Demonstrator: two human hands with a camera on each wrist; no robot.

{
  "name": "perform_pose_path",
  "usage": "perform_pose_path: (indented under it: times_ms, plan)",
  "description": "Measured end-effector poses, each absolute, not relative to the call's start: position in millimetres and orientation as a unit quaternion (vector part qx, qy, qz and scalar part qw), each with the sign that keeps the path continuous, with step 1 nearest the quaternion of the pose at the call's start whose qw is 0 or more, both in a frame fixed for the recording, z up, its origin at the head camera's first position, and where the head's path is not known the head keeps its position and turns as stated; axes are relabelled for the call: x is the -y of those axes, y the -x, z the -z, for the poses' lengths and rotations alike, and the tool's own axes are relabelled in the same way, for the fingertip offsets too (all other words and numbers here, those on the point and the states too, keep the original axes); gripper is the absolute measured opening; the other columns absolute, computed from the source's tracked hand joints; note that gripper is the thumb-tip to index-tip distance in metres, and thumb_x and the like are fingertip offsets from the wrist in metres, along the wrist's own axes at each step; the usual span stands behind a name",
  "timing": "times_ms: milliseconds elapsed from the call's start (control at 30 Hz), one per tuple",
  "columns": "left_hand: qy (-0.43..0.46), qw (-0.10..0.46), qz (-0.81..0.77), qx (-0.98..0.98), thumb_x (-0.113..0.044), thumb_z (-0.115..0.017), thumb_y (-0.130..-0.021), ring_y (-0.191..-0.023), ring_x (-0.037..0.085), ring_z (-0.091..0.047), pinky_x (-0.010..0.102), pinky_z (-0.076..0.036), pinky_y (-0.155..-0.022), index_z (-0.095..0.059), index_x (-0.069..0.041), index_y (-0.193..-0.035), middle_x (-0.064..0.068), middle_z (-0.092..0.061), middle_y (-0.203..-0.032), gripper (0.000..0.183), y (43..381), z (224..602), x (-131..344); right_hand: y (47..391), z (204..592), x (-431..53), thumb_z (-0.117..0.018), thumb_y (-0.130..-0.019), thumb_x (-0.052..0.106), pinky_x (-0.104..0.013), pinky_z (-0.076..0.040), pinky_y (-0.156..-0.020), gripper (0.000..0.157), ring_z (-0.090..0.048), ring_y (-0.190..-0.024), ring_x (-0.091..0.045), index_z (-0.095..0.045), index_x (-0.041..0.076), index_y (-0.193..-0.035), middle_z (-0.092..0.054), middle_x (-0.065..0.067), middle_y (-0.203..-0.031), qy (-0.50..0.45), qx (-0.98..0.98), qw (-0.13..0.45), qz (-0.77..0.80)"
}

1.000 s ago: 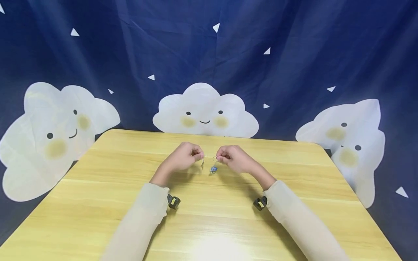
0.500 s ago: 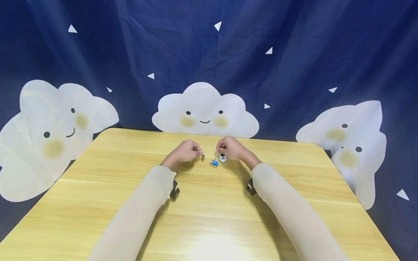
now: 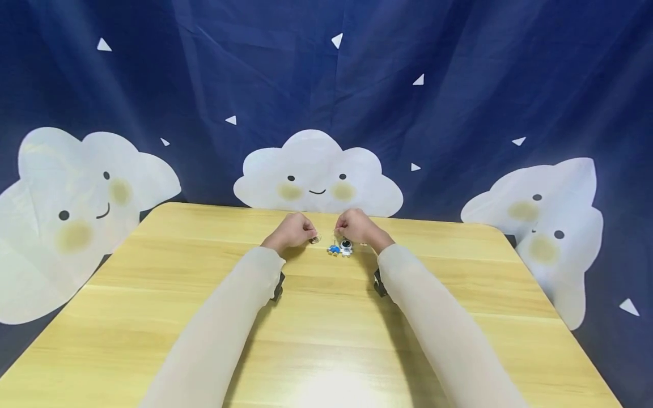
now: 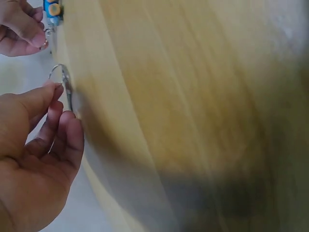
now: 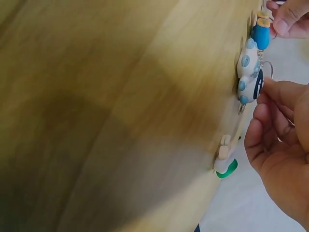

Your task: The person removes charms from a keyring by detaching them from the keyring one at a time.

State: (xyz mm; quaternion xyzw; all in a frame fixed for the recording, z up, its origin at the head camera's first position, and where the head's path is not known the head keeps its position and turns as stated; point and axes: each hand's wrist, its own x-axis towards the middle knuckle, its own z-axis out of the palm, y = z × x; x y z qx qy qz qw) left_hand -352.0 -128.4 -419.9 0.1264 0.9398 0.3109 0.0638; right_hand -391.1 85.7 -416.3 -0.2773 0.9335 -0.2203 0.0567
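My left hand (image 3: 293,229) pinches a thin metal key ring (image 4: 59,67) between thumb and fingertips, with a dark, slim metal piece hanging from it. Opposite, my right hand (image 3: 357,225) pinches the metal ring (image 5: 270,68) of a keychain. Below those fingertips are two charms side by side: a white astronaut figure (image 3: 346,247) with a dark visor, and a blue figure (image 3: 334,249) with orange parts. In the right wrist view, the astronaut lies close along the tabletop with a short chain beside it. A small gap separates the two hands.
A small white and green charm (image 5: 225,162) lies on the wooden table (image 3: 316,317) beyond the right hand's fingers. Black wrist cameras sit at both cuffs. A dark blue curtain (image 3: 285,68) with white clouds hangs behind the table's far edge.
Both hands have moved forward toward the table's far edge and lower. The blue charm has gone with the right hand, and the white astronaut now shows beside it.
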Motion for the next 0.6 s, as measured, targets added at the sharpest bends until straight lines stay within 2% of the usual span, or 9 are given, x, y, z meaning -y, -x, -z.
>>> perform_pose_path:
  times_ms: [100,333,600]
  plan:
    - [-0.121,0.061,-0.311,-0.941,-0.015,-0.066,-0.101,-0.086,0.017,-0.064,0.039,-0.050,-0.096,-0.081,-0.007,-0.093,0.003,-0.078,-0.090,0.018,353.5,422.2,128.4,392.2,418.0,-84.1,-0.071,-0.096,0.011,-0.030,-0.054,-0.078,0.013,-0.063,-0.075,-0.013,-0.080,0.009,-0.087,-0.075,0.001,-0.082,0.272,-0.937,0.061,0.212]
    - [-0.113,0.064,-0.329,-0.935,-0.014,-0.068,-0.100,-0.085,0.018,-0.064,0.039,-0.050,-0.095,-0.079,-0.006,-0.091,0.003,-0.076,-0.087,0.016,354.1,426.5,126.1,390.7,418.2,-85.0,-0.070,-0.096,0.012,-0.034,-0.055,-0.083,0.013,-0.064,-0.077,-0.014,-0.080,0.009,-0.087,-0.074,0.001,-0.081,0.264,-0.938,0.067,0.215]
    - [-0.102,0.048,-0.325,-0.939,-0.016,-0.064,-0.102,-0.096,0.023,-0.062,0.040,-0.051,-0.093,-0.077,-0.006,-0.097,0.006,-0.073,-0.099,0.017,351.2,429.6,135.4,382.8,414.3,-88.3,-0.065,-0.098,0.011,-0.032,-0.054,-0.076,0.016,-0.063,-0.076,-0.015,-0.078,0.007,-0.090,-0.074,-0.001,-0.083,0.262,-0.934,0.060,0.236]
